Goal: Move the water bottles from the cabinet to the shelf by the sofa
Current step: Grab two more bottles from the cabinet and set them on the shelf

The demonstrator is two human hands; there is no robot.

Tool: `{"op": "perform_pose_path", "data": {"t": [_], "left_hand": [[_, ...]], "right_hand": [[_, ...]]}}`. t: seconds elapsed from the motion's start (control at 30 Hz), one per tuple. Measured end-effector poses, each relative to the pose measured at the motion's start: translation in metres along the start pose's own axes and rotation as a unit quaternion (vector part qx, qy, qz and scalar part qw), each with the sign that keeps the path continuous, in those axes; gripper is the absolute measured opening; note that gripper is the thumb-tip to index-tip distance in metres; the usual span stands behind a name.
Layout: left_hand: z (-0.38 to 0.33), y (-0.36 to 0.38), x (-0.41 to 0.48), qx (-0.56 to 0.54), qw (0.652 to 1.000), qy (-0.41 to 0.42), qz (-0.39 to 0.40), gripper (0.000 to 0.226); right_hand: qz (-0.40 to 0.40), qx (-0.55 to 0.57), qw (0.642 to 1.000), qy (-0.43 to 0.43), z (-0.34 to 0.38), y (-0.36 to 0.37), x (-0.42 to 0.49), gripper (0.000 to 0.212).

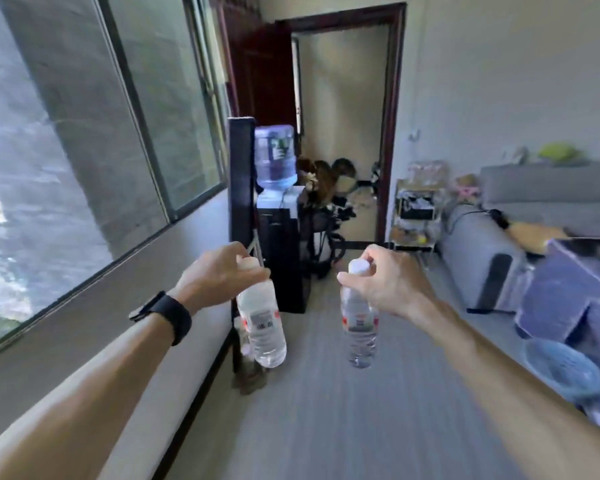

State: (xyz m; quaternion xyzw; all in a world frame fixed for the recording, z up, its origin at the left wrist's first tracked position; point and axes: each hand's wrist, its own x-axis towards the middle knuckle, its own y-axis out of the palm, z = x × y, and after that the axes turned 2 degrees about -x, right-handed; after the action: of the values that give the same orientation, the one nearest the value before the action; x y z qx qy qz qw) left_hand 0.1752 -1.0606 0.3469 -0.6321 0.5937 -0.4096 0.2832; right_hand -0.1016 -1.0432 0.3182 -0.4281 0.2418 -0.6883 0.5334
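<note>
Left hand [219,271] and right hand [385,278] each pinch a clear, red-labelled, white-capped bottle [262,327] [359,323] by the neck, short of the sofa [482,251].

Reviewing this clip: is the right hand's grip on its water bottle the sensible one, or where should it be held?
Sensible enough: the right hand pinches the water bottle from above at its white cap, so it hangs upright. For firmer carrying, wrap the labelled middle from the side.

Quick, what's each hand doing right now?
Left hand: closed around the neck of a water bottle, which hangs below it.
Right hand: closed around the neck of another water bottle.
</note>
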Motion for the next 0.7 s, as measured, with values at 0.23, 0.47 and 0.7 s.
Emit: {"op": "perform_pose_path", "data": {"t": [0.23,0.47,0.7], "left_hand": [[-0.056,0.065,0.119,-0.097,0.99,0.076,0.063,0.033],[-0.096,0.104,0.227,-0.138,0.976,0.141,0.095,0.014],[-0.124,0.147,0.327,-0.199,0.966,0.118,0.118,0.012]], "right_hand": [[-0.036,-0.04,0.995,0.078,-0.083,-0.036,0.062,0.038],[-0.105,-0.062,0.981,0.153,-0.135,-0.048,0.138,0.037],[-0.146,-0.064,0.971,0.177,-0.184,-0.046,0.204,0.045]]}}
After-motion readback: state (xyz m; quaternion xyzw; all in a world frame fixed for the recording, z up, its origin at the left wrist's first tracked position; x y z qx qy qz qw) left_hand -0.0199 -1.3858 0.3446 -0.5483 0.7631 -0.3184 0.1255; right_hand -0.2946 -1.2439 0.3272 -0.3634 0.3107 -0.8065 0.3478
